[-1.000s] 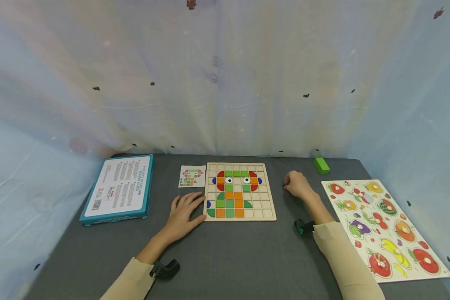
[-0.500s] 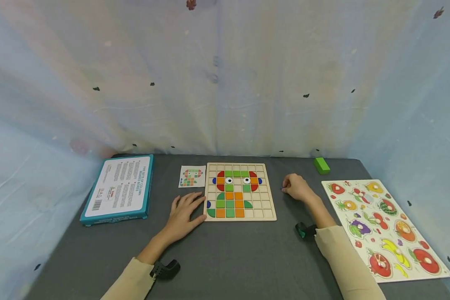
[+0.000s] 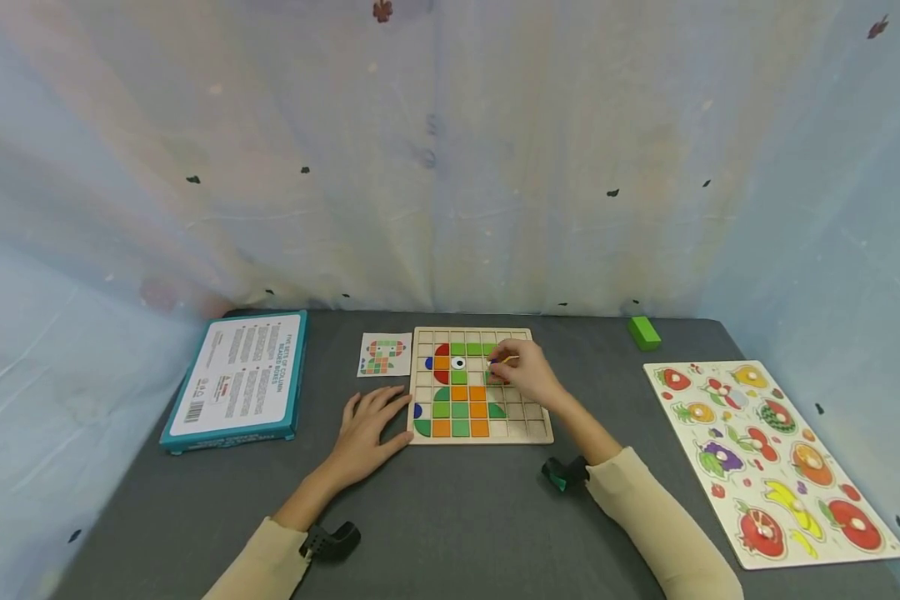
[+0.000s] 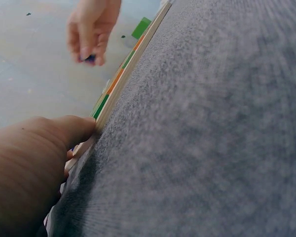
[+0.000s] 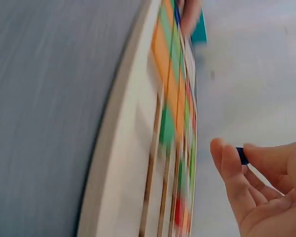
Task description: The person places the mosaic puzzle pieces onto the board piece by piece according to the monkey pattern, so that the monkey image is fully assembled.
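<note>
A wooden grid board (image 3: 516, 429) lies on the dark cloth, its cells partly filled with green, orange, red and blue tiles and a round eye tile (image 3: 458, 363). My left hand (image 3: 367, 427) rests at the board's left edge, fingers spread and relaxed, with the thumb against the lower left corner. Over the upper right of the board, my right hand (image 3: 528, 371) pinches a small dark blue tile (image 5: 242, 156) between thumb and fingertips. The right wrist view shows it held above the board. That hand hides several tiles beneath it in the head view.
A printed pattern card (image 3: 397, 360) lies by the board's upper left corner. Farther left is a teal box (image 3: 236, 375). On the right are a fruit picture board (image 3: 776, 462) and a green block (image 3: 644, 333) near the back edge. A hanging cloth (image 3: 450, 167) closes off the back.
My right hand has moved left from the cloth beside the board to over its upper right part, carrying the blue tile. The left hand has stayed in place.
</note>
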The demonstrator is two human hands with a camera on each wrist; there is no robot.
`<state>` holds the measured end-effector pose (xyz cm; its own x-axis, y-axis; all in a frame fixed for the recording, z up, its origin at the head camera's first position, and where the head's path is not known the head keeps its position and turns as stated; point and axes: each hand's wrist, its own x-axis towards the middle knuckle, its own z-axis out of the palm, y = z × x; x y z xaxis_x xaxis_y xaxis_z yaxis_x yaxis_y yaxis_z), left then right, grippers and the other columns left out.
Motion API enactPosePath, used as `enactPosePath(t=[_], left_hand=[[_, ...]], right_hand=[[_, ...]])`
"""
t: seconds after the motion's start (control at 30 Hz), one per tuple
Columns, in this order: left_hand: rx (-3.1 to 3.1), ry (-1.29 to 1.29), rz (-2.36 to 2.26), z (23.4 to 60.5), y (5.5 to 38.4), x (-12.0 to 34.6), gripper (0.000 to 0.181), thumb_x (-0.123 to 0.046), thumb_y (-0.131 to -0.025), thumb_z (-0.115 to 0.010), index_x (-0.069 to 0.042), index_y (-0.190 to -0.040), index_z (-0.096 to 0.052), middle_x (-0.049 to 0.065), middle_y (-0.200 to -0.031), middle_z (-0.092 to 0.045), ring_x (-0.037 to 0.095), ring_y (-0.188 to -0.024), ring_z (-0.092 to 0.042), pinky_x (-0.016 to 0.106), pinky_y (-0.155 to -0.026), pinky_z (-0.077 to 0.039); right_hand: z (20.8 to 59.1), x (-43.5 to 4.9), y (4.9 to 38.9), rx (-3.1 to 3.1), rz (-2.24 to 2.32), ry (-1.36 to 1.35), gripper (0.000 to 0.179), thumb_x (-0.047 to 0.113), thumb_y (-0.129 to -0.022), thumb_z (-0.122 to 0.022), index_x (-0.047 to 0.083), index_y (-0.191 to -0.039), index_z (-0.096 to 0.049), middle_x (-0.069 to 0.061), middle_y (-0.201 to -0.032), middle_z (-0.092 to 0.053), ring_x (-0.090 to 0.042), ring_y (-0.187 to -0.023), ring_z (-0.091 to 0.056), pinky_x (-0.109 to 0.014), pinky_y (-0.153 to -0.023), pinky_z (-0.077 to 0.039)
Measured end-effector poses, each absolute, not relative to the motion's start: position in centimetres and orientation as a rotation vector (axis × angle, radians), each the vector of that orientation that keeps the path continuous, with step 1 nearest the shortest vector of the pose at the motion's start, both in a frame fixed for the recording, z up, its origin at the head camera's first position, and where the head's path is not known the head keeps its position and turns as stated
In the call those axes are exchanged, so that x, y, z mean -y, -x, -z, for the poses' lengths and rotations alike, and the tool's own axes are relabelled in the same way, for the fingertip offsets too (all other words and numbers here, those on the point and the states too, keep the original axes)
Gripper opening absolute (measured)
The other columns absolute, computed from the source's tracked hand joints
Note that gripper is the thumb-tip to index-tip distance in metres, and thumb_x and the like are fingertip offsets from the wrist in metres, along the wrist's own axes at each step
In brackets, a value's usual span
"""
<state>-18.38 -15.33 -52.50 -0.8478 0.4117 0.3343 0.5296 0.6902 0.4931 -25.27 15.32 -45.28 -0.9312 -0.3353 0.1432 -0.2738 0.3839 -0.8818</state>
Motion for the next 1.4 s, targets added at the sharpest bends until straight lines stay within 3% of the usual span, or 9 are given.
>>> enactPosePath(t=[0.13, 0.33, 0.67, 0.87, 1.0, 1.13, 1.23, 1.3, 1.4], left_hand=[[2.706, 0.762, 0.874, 52.5, 18.4, 15.2, 0.06, -0.041, -0.094, -0.068, -0.012, -0.145, -0.054, 0.011, -0.152, -0.045, 0.034, -0.14, -0.035, 0.067, -0.113, -0.009], [2.698, 0.765, 0.873, 52.4, 18.5, 15.2, 0.059, -0.04, -0.095, -0.068, -0.011, -0.145, -0.055, 0.012, -0.151, -0.046, 0.035, -0.139, -0.036, 0.068, -0.112, -0.01], [2.673, 0.772, 0.852, 52.3, 18.5, 15.1, 0.06, -0.037, -0.093, -0.07, -0.01, -0.144, -0.055, 0.015, -0.15, -0.046, 0.037, -0.138, -0.038, 0.07, -0.11, -0.011], [2.69, 0.772, 0.864, 52.4, 18.6, 14.9, 0.06, -0.038, -0.094, -0.069, -0.01, -0.145, -0.054, 0.013, -0.15, -0.046, 0.036, -0.138, -0.037, 0.069, -0.111, -0.011], [2.677, 0.776, 0.864, 52.5, 18.6, 14.8, 0.06, -0.037, -0.093, -0.07, -0.009, -0.144, -0.055, 0.015, -0.149, -0.047, 0.036, -0.137, -0.038, 0.069, -0.11, -0.012], [2.662, 0.782, 0.865, 52.5, 18.6, 14.9, 0.06, -0.036, -0.092, -0.071, -0.009, -0.143, -0.056, 0.015, -0.148, -0.047, 0.037, -0.137, -0.038, 0.07, -0.11, -0.012], [2.668, 0.776, 0.868, 52.5, 18.6, 15.0, 0.06, -0.036, -0.092, -0.071, -0.009, -0.144, -0.055, 0.015, -0.149, -0.047, 0.037, -0.137, -0.037, 0.07, -0.11, -0.011], [2.679, 0.769, 0.868, 52.5, 18.6, 15.0, 0.06, -0.037, -0.093, -0.071, -0.01, -0.145, -0.054, 0.014, -0.15, -0.046, 0.036, -0.139, -0.036, 0.069, -0.111, -0.01], [2.697, 0.765, 0.871, 52.4, 18.6, 15.0, 0.061, -0.038, -0.094, -0.07, -0.011, -0.145, -0.054, 0.013, -0.151, -0.045, 0.035, -0.14, -0.035, 0.068, -0.112, -0.01]], right_hand=[[45.1, -11.2, 24.8, -2.529, 1.487, 0.694, 0.009, -0.005, -0.094, -0.065, -0.01, -0.1, -0.07, -0.015, -0.092, -0.066, -0.032, -0.075, -0.067, -0.037, -0.07, -0.059], [45.1, -6.7, 24.9, -2.578, 1.255, 0.824, 0.004, 0.001, -0.091, -0.071, -0.002, -0.091, -0.074, -0.006, -0.081, -0.068, -0.011, -0.067, -0.056, -0.022, -0.062, -0.049], [45.1, -4.1, 26.0, -2.728, 0.961, 0.84, 0.003, -0.002, -0.087, -0.074, -0.001, -0.085, -0.073, -0.007, -0.076, -0.067, -0.014, -0.065, -0.058, -0.023, -0.06, -0.049], [45.3, -4.2, 26.0, -2.806, 0.826, 0.895, 0.005, 0.005, -0.09, -0.074, 0.003, -0.086, -0.072, -0.005, -0.076, -0.064, -0.015, -0.065, -0.055, -0.024, -0.061, -0.048], [45.1, -4.9, 25.3, -2.865, 0.781, 0.982, 0.008, 0.005, -0.094, -0.068, 0.002, -0.094, -0.076, -0.007, -0.086, -0.07, -0.019, -0.076, -0.063, -0.029, -0.072, -0.054], [44.7, -5.9, 24.1, -2.957, 0.599, 1.08, 0.014, 0.004, -0.095, -0.065, 0.003, -0.102, -0.077, -0.011, -0.106, -0.072, -0.028, -0.099, -0.065, -0.042, -0.087, -0.054], [44.8, -6.3, 23.1, -3.011, 0.316, 1.119, 0.02, 0.008, -0.096, -0.064, 0.009, -0.111, -0.077, -0.015, -0.132, -0.062, -0.035, -0.123, -0.054, -0.052, -0.097, -0.048], [45.0, -6.5, 22.6, -3.001, 0.159, 1.127, 0.025, 0.013, -0.098, -0.063, 0.013, -0.12, -0.074, -0.016, -0.148, -0.048, -0.039, -0.136, -0.042, -0.059, -0.103, -0.041], [45.6, -6.7, 22.2, -2.976, 0.049, 1.118, 0.03, 0.018, -0.099, -0.061, 0.017, -0.128, -0.07, -0.018, -0.157, -0.035, -0.04, -0.144, -0.031, -0.061, -0.107, -0.035]])
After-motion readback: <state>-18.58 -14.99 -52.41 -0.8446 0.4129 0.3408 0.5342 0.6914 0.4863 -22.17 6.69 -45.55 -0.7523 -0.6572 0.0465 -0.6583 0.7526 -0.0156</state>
